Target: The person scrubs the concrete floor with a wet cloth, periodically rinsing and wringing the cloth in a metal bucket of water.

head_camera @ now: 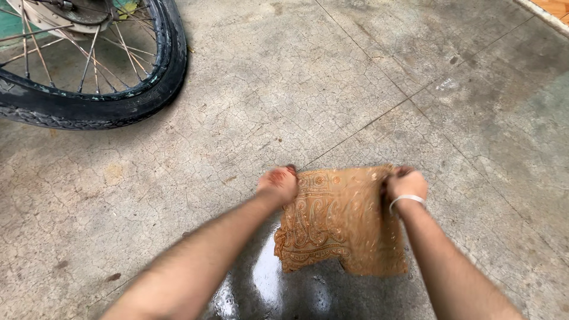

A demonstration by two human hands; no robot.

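Note:
A tan, orange-patterned cloth (pixel 341 222) hangs stretched between both my hands above the concrete floor. My left hand (pixel 277 182) grips its upper left corner, fingers curled shut on the fabric. Its upper right corner is pinched in my right hand (pixel 406 182), which has a silver bangle on the wrist. The cloth's lower edge hangs loose over a wet patch (pixel 267 284) of floor.
A spoked motorcycle wheel with a black tyre (pixel 136 98) stands at the upper left. Cracked grey concrete floor (pixel 332 77) with scored lines spreads all around. A strip of orange tile (pixel 554 7) shows at the top right corner.

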